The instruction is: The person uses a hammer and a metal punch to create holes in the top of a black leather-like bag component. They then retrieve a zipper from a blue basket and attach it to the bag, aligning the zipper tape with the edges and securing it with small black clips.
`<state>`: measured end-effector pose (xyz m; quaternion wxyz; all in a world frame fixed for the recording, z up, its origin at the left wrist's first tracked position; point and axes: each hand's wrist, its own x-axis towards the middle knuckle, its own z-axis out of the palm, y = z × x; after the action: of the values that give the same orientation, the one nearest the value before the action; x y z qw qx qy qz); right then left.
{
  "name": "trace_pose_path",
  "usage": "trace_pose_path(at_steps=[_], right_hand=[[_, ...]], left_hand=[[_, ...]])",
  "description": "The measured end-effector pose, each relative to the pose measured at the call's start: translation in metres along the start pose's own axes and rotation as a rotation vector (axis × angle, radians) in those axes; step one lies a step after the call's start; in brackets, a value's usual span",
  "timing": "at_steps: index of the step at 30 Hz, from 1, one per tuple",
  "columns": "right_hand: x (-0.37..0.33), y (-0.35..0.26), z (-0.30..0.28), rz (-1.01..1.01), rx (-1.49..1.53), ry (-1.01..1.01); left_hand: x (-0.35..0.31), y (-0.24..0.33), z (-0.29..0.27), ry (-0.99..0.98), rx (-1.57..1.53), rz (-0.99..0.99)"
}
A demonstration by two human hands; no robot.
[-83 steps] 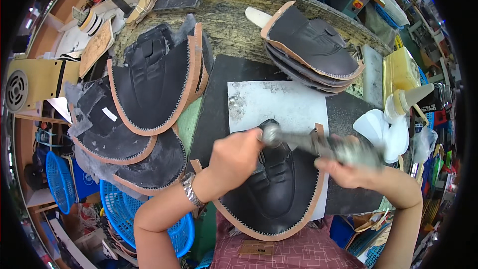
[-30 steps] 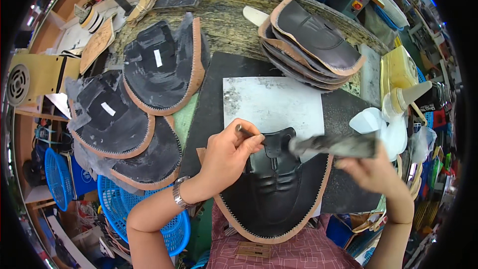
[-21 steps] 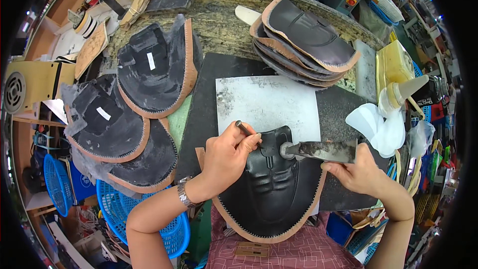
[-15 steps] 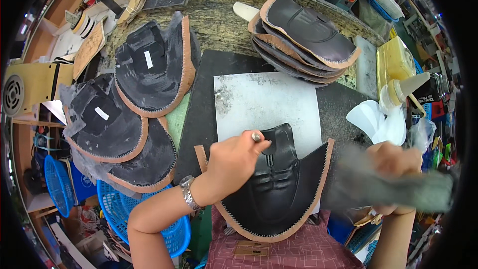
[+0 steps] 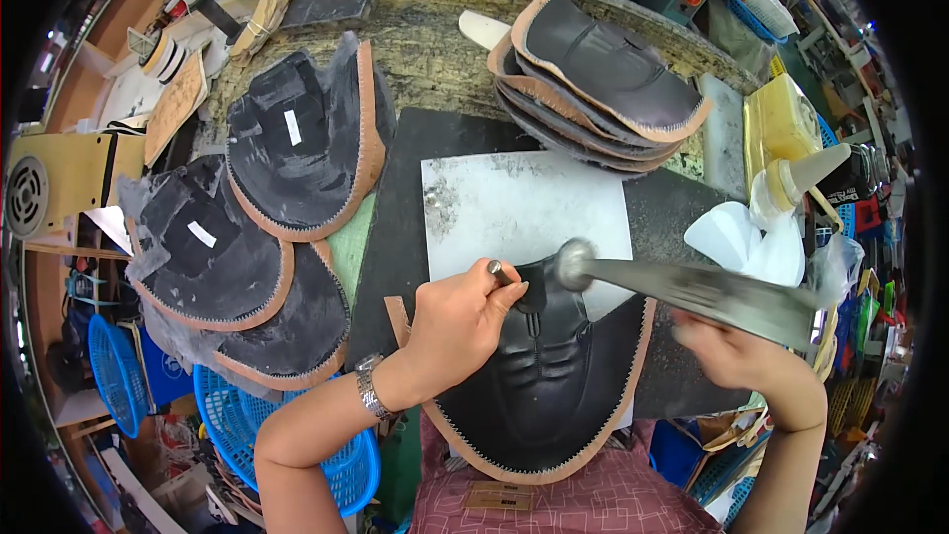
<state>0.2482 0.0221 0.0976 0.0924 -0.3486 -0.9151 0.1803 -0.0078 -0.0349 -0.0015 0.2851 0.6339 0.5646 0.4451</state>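
My left hand (image 5: 450, 331) is closed around a short metal punch (image 5: 498, 271). The punch stands over the tongue end of a black leather shoe upper (image 5: 539, 415) with a tan, saw-toothed edge; its lower tip is hidden by my fingers. My right hand (image 5: 732, 351) grips a hammer (image 5: 707, 292), slightly blurred, its round head to the right of the punch and apart from it. Beneath the upper lies a white sheet (image 5: 529, 203) on a dark board (image 5: 682, 227). The upper's rounded end hangs toward my lap.
Several shoe uppers (image 5: 301, 153) lie lining side up at the left. A stack of uppers (image 5: 613, 69) sits at the far right. White cut pieces (image 5: 746, 242), a nozzled bottle (image 5: 791, 183) and a yellowish block (image 5: 781, 124) are at the right. A blue basket (image 5: 232, 415) is below left.
The hammer has swung left from beside my right forearm, its head now near the punch. My right hand moved slightly left and down. My left hand stays in place with the punch tilted a little.
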Motion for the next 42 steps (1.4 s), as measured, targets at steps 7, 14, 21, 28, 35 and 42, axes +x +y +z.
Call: trace_pose_path(at_steps=[7, 14, 21, 28, 35, 42], right_hand=[[-0.004, 0.007, 0.023, -0.048, 0.197, -0.214], [-0.013, 0.021, 0.049, 0.066, 0.316, -0.183], [-0.008, 0.009, 0.012, 0.083, 0.346, -0.077], [0.001, 0.000, 0.004, -0.129, -0.091, -0.196], [-0.011, 0.013, 0.028, 0.209, 0.432, -0.103], [-0.007, -0.011, -0.024, 0.172, 0.103, -0.260]], left_hand=[[-0.002, 0.001, -0.001, -0.066, 0.327, 0.278], [0.010, 0.007, 0.000, -0.056, -0.317, -0.305], [0.015, 0.004, 0.013, -0.038, -0.192, -0.153], [0.008, -0.002, 0.016, -0.012, 0.320, 0.350], [0.017, 0.003, 0.005, -0.089, -0.244, -0.246], [0.004, 0.000, 0.003, -0.068, 0.282, 0.289]])
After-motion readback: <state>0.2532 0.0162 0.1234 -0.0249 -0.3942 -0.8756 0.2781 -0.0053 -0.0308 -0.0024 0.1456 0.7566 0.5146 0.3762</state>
